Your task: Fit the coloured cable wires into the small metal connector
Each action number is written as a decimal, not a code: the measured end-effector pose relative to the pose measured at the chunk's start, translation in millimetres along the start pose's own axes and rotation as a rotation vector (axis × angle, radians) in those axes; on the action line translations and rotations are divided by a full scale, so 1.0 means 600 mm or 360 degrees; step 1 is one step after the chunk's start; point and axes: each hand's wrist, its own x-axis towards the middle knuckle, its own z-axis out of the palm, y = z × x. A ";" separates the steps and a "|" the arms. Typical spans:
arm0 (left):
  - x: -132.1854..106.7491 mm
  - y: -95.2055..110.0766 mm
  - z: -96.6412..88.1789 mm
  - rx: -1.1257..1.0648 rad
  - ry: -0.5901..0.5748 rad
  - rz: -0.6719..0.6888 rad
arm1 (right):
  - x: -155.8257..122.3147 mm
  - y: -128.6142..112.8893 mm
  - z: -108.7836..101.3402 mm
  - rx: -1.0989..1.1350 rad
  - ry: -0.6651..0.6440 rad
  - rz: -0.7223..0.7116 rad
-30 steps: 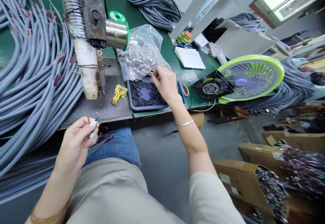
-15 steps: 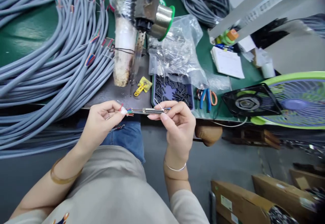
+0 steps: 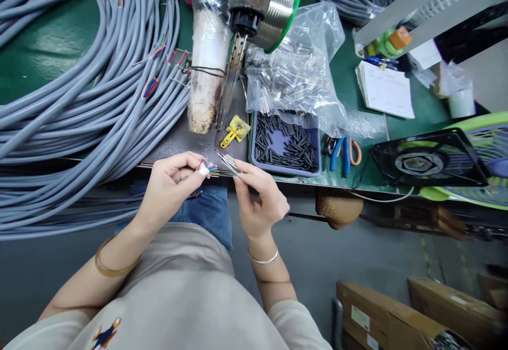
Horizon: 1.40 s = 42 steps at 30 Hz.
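My left hand (image 3: 174, 186) is closed in a pinch round the stripped end of a cable. Its thin coloured wires (image 3: 213, 170), red, blue, green and orange, fan out to the right past the fingertips. Across a small gap, my right hand (image 3: 260, 196) pinches one end of a slim metal multi-pin connector (image 3: 228, 163), which slants up and left towards the wires. Just above it, the tip of a soldering iron (image 3: 232, 85) points down from its holder. A yellow clip (image 3: 230, 135) on a yellow pad lies close by.
Bundles of grey cable (image 3: 99, 106) cover the left. A purple tray (image 3: 317, 151) holds short black tubes, under a plastic bag (image 3: 293, 74) of metal parts. Pliers (image 3: 346, 154), a solder spool (image 3: 275, 19), a paper pad (image 3: 384, 89) and a black fan (image 3: 428, 160) stand to the right.
My right hand has turned and come closer to my left hand. The connector, level before, now tilts with its free end raised. The camera view has shifted slightly.
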 end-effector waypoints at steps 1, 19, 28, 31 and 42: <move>0.001 0.001 0.001 0.0010 0.0002 -0.0010 | -0.001 0.001 0.001 0.0020 -0.0021 0.0004; 0.013 0.000 0.001 0.0095 0.0052 0.0095 | 0.013 0.006 0.014 0.0414 -0.0181 0.0294; 0.014 0.005 0.004 0.0152 0.0068 0.0159 | 0.020 0.012 0.016 0.0414 -0.0165 0.0169; 0.015 0.005 0.006 0.0180 0.0083 0.0174 | 0.021 0.015 0.017 0.0443 -0.0165 0.0124; 0.014 0.014 0.015 0.0308 0.0162 0.0224 | 0.025 0.015 0.018 0.0400 -0.0154 0.0053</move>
